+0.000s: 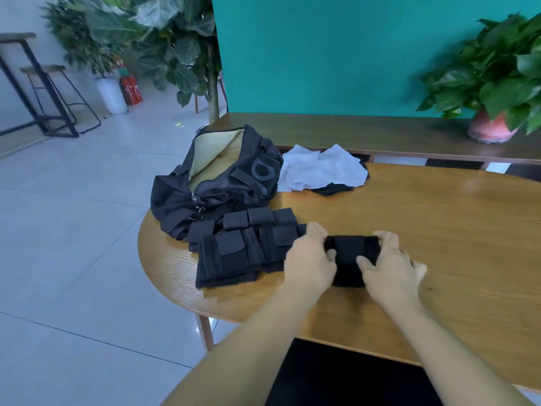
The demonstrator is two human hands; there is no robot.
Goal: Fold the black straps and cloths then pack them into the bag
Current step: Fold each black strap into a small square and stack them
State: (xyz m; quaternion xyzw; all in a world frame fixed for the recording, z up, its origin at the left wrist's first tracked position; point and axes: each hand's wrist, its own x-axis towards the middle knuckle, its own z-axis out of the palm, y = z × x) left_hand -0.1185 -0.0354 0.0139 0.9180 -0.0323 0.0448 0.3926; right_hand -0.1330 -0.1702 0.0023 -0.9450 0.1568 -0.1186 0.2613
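A folded black strap [349, 256] lies on the wooden table [439, 230] near its front edge. My left hand [308, 259] grips its left end with the thumb on top. My right hand [390, 268] grips its right end the same way. To the left, several folded black straps [240, 247] lie side by side in a stack. Behind them sits the black bag [216, 183], unzipped, with its pale lining showing. A white cloth [322, 168] lies crumpled over a black cloth [333, 190] to the right of the bag.
A potted plant [491, 83] in a pink pot stands on a wooden ledge [351, 133] at the back right, before a teal wall. Large leafy plants, a red fire extinguisher [131, 89] and a black stool stand on the tiled floor to the left.
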